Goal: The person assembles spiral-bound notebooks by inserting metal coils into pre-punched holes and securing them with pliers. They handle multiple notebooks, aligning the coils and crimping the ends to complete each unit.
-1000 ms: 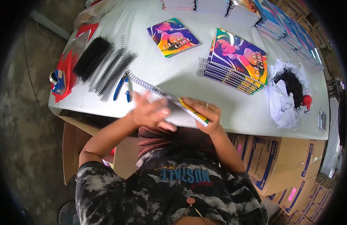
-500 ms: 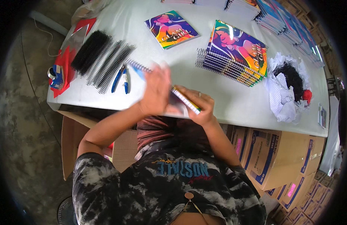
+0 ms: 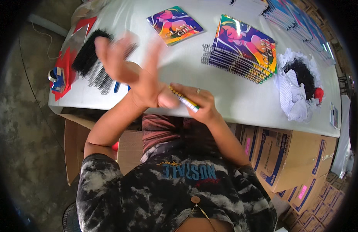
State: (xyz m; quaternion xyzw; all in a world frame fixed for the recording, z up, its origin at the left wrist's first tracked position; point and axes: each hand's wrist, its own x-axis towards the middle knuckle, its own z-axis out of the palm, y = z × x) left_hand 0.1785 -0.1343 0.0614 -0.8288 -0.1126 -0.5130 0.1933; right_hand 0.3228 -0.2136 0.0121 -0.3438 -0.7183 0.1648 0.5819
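Note:
My right hand point(image 3: 202, 102) is closed round a spiral notebook point(image 3: 185, 101), seen edge-on, its white and yellow edge facing up. My left hand point(image 3: 138, 73) is smeared by motion, with fingers spread apart and its heel against the notebook's near-left end. Nothing shows between those fingers. Under the left wrist and palm, pliers with blue handles point(image 3: 116, 87) are mostly hidden. Beside that hand lie black wire binding coils point(image 3: 86, 58) and looser coils point(image 3: 99, 82). How the held notebook's coil sits is hidden by my hands.
A colourful notebook point(image 3: 175, 25) lies at the back, right of it a stack of coil-bound notebooks point(image 3: 244, 50). Crumpled paper point(image 3: 289, 98) with black scrap stands at right. Tape point(image 3: 57, 79) and red sheets point(image 3: 66, 73) lie left. Cardboard boxes point(image 3: 281, 158) stand below the table.
My left hand has swung up and left, and its fingers have spread. It covers part of the coils and pliers. The coil end that stuck out past it no longer shows.

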